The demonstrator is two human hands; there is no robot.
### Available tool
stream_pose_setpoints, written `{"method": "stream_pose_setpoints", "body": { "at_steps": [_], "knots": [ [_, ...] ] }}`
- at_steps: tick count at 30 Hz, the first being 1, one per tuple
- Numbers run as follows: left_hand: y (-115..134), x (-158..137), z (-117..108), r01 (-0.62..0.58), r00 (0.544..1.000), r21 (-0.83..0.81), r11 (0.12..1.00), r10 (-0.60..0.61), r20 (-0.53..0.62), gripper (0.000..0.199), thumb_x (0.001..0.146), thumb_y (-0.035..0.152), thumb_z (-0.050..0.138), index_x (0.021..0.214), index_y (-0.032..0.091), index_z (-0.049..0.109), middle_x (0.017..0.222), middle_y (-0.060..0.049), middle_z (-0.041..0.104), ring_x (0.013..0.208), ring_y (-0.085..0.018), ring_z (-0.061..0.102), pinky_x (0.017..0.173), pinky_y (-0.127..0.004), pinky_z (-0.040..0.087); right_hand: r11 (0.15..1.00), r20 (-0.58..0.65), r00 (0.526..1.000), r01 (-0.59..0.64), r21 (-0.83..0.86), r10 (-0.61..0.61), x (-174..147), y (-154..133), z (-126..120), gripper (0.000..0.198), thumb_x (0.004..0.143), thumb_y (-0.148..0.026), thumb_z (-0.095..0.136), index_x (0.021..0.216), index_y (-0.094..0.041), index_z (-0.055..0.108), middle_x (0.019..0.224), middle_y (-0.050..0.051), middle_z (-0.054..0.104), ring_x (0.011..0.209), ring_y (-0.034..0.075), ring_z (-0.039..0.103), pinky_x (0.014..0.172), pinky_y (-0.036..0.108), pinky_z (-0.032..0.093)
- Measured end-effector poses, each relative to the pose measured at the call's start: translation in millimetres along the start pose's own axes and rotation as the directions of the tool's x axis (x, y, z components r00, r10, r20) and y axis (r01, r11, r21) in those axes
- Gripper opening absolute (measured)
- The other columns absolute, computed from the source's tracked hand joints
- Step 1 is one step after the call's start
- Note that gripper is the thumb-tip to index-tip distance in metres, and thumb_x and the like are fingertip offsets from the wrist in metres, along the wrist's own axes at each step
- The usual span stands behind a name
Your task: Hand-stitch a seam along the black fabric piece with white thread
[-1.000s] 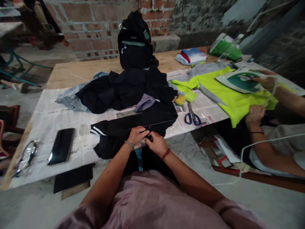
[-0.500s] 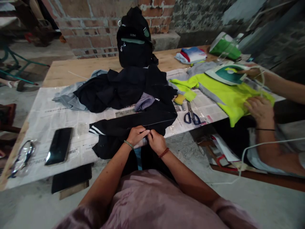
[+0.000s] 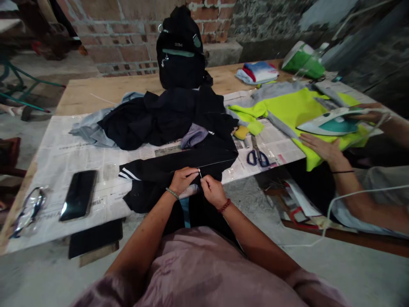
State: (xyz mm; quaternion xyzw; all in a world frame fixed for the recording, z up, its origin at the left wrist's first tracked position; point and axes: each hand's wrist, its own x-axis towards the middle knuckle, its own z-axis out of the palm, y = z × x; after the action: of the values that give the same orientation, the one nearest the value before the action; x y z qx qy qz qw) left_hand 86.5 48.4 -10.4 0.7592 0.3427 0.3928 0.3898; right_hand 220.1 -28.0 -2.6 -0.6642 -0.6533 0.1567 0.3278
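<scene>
My left hand [image 3: 184,180] is closed at the near edge of a black garment [image 3: 169,164], pinching its cloth. The garment has white stripes at one sleeve end and lies partly on the table. My right hand [image 3: 212,190] is just beside it, fingertips pinched at the lower end of a small, thin, bright piece [image 3: 200,172]. That piece stands between the two hands; its exact kind is too small to make out. A thin pale line [image 3: 217,163] runs along the black cloth to the right. Scissors [image 3: 256,154] with dark blue handles lie to the right of the garment.
Newspaper [image 3: 108,170] covers the table. A phone [image 3: 78,194] and glasses [image 3: 30,211] lie left; a black backpack [image 3: 180,55] stands behind. At right, a co-worker's hands move an iron [image 3: 332,122] over a yellow-green garment [image 3: 287,108]. A yellow sponge-like block [image 3: 241,132] is near the scissors.
My hands have parted slightly, my right hand lower, and the thin bright piece now shows between them. The co-worker's iron has moved nearer, and that person's other hand has shifted left.
</scene>
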Motion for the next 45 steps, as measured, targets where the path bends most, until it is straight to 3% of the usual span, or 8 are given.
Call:
{"method": "stream_pose_setpoints", "body": {
  "at_steps": [5, 14, 17, 20, 25, 32, 39, 45],
  "knots": [
    [-3, 0, 2, 0.008, 1.0, 0.026, 1.0, -0.007, -0.027, 0.013, 0.074, 0.02, 0.058, 0.083, 0.019, 0.067, 0.076, -0.003, 0.065, 0.07, -0.011, 0.06, 0.063, -0.022, 0.048, 0.999, -0.042, 0.998, 0.035, -0.035, -0.037, 3, -4, 0, 0.024, 0.085, -0.026, 0.034, 0.07, -0.018, 0.05, 0.064, 0.003, 0.056, 0.06, 0.012, 0.051, 0.059, 0.021, 0.033],
    [-4, -2, 3, -0.088, 0.995, 0.119, 0.989, 0.081, 0.06, 0.013, 0.077, 0.019, 0.055, 0.081, 0.018, 0.067, 0.07, -0.002, 0.063, 0.064, -0.009, 0.057, 0.06, -0.02, 0.045, 0.997, -0.094, 0.993, -0.072, -0.001, 0.072, 11, -3, 11, 0.027, 0.085, -0.029, 0.033, 0.069, -0.018, 0.052, 0.062, 0.002, 0.055, 0.057, 0.012, 0.05, 0.056, 0.021, 0.033],
    [-3, -2, 3, -0.09, 0.995, 0.132, 0.987, 0.082, 0.062, 0.014, 0.077, 0.019, 0.054, 0.082, 0.019, 0.067, 0.071, -0.002, 0.063, 0.064, -0.009, 0.057, 0.06, -0.02, 0.045, 0.991, -0.048, 0.993, -0.104, 0.084, 0.108, 12, -3, 7, 0.03, 0.085, -0.032, 0.033, 0.068, -0.018, 0.053, 0.058, 0.0, 0.053, 0.055, 0.01, 0.049, 0.054, 0.02, 0.034],
    [-3, -2, 3, -0.06, 0.998, 0.119, 0.991, 0.058, 0.02, 0.014, 0.076, 0.018, 0.055, 0.083, 0.019, 0.067, 0.074, -0.002, 0.065, 0.067, -0.01, 0.058, 0.063, -0.02, 0.046, 0.993, 0.023, 0.997, -0.076, 0.088, 0.074, 13, -4, -13, 0.034, 0.085, -0.037, 0.035, 0.064, -0.018, 0.054, 0.053, -0.001, 0.051, 0.051, 0.009, 0.047, 0.052, 0.02, 0.033],
    [-2, -2, 4, -0.033, 0.999, 0.084, 0.996, 0.033, 0.001, 0.015, 0.076, 0.018, 0.056, 0.086, 0.02, 0.067, 0.078, -0.001, 0.065, 0.07, -0.01, 0.059, 0.067, -0.021, 0.046, 1.0, -0.265, 0.964, -0.013, -0.027, 0.005, 31, -3, -53, 0.03, 0.084, -0.037, 0.039, 0.084, -0.017, 0.061, 0.076, 0.005, 0.059, 0.067, 0.012, 0.05, 0.064, 0.023, 0.037],
    [-3, -2, 5, -0.017, 1.0, 0.079, 0.997, 0.019, -0.024, 0.014, 0.075, 0.017, 0.056, 0.084, 0.019, 0.067, 0.078, -0.002, 0.066, 0.07, -0.01, 0.06, 0.067, -0.022, 0.047, 0.973, 0.055, 0.998, -0.012, -0.23, 0.026, 55, -4, -36, 0.021, 0.075, -0.037, 0.053, 0.068, -0.024, 0.068, 0.075, 0.002, 0.063, 0.08, 0.018, 0.05, 0.075, 0.033, 0.034],
    [-3, -2, 5, -0.026, 1.0, 0.104, 0.994, 0.026, -0.006, 0.013, 0.075, 0.017, 0.056, 0.083, 0.019, 0.067, 0.078, -0.002, 0.066, 0.07, -0.011, 0.06, 0.067, -0.022, 0.047, 0.987, 0.204, 0.975, -0.113, 0.116, 0.088, 57, -1, -30, 0.012, 0.07, -0.025, 0.056, 0.071, -0.021, 0.067, 0.076, 0.0, 0.066, 0.075, 0.014, 0.057, 0.072, 0.026, 0.04],
    [-2, -1, 6, -0.022, 0.999, 0.142, 0.99, 0.027, -0.034, 0.011, 0.073, 0.02, 0.058, 0.08, 0.018, 0.066, 0.076, -0.002, 0.065, 0.069, -0.011, 0.059, 0.067, -0.022, 0.047, 0.934, 0.187, 0.977, -0.163, 0.319, 0.106, 58, 2, -27, 0.017, 0.071, -0.026, 0.05, 0.074, -0.017, 0.064, 0.076, 0.0, 0.066, 0.074, 0.013, 0.058, 0.07, 0.023, 0.042]
  ]
}}
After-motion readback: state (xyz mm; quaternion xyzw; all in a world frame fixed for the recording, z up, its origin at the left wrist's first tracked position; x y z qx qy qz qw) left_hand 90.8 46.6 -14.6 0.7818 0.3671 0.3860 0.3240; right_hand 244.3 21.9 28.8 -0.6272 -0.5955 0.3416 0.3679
